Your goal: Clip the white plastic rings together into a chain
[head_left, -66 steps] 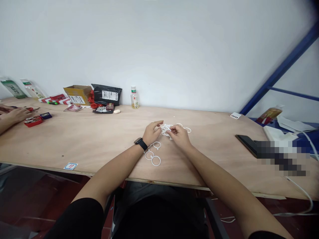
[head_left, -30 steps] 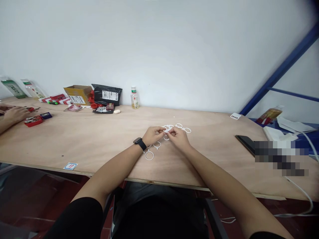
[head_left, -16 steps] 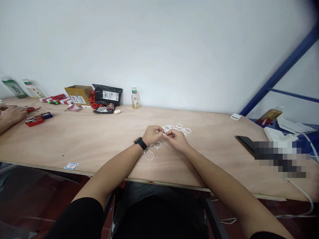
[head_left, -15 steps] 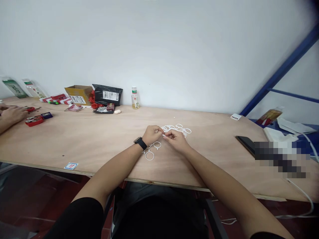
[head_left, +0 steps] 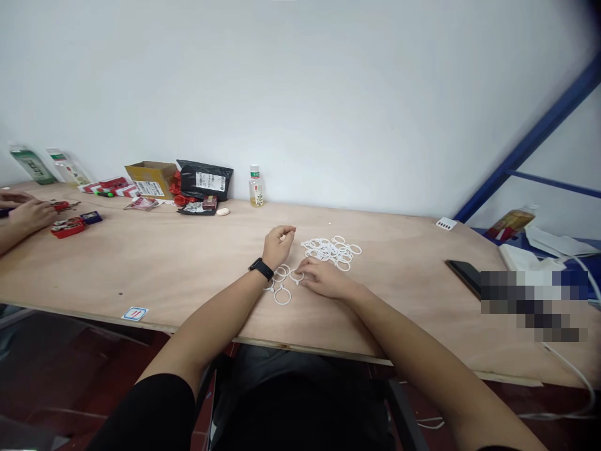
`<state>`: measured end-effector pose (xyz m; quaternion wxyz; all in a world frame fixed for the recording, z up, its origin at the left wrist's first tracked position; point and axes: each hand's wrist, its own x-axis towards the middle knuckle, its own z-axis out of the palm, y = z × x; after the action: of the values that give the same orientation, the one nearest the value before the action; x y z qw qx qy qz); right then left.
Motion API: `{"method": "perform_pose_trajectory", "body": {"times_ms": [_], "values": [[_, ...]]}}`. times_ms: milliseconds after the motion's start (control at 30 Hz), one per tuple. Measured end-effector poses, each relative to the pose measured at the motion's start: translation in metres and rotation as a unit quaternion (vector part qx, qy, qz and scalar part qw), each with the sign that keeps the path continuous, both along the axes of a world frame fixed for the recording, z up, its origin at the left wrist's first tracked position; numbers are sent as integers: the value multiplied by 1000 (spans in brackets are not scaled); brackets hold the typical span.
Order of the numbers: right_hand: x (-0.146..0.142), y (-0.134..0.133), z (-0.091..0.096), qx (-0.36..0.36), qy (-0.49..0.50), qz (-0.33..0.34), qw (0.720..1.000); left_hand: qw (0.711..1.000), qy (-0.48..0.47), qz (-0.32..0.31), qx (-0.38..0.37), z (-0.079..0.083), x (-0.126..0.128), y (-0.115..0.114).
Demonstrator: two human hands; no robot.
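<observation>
On the plywood table (head_left: 188, 275) lies a loose heap of white plastic rings (head_left: 331, 250), just ahead of my hands. A small group of the same rings (head_left: 282, 293) sits nearer the front edge, linked or overlapping. My right hand (head_left: 322, 279) lies low on the table, its fingertips on a ring (head_left: 296, 276) at that group. My left hand (head_left: 278, 245) is raised slightly, fingers curled, with nothing visible in them. A black watch (head_left: 261, 269) circles my left wrist.
At the far left, a co-worker's hands (head_left: 30, 215) work beside red items (head_left: 68, 227). Along the wall stand a cardboard box (head_left: 151, 180), a black bag (head_left: 205, 180) and a bottle (head_left: 255, 186). A black phone (head_left: 462, 270) lies right, partly beside a pixelated patch.
My hands have come apart. The right hand dropped toward the front rings, and the left drew back and up. The rings they held together no longer show between them.
</observation>
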<state>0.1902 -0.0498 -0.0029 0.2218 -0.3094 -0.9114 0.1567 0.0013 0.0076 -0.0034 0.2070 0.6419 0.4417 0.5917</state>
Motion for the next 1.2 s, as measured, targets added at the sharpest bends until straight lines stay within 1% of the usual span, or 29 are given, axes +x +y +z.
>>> {"method": "perform_pose_trajectory", "body": {"times_ms": [67,133,200,267,367,467,533,700,867,1067,1200], "values": [[-5,-3,-1,-5,-16,5,1000,1000,11,-16,-6,-1,0,-1],[-6,-2,-1,-6,8,-16,1000,998,46,-50,-3,0,1,-5],[-3,2,-1,-15,64,-53,996,989,105,-100,18,3,3,-11],[-1,7,-2,-35,131,-94,986,975,159,-147,47,5,5,-17],[2,13,-5,-77,207,-137,966,964,180,-183,62,8,7,-23],[3,15,-9,-131,253,-143,948,967,175,-179,53,7,8,-25],[3,14,-10,-153,273,-139,939,969,174,-171,46,7,8,-26],[2,13,-9,-162,287,-140,934,968,175,-177,43,8,9,-27],[1,13,-10,-165,267,-138,939,969,172,-177,27,9,8,-28],[0,9,-6,-146,241,-142,949,974,161,-156,19,10,11,-28],[0,9,-2,-73,206,-145,965,971,154,-177,35,11,8,-27]]}}
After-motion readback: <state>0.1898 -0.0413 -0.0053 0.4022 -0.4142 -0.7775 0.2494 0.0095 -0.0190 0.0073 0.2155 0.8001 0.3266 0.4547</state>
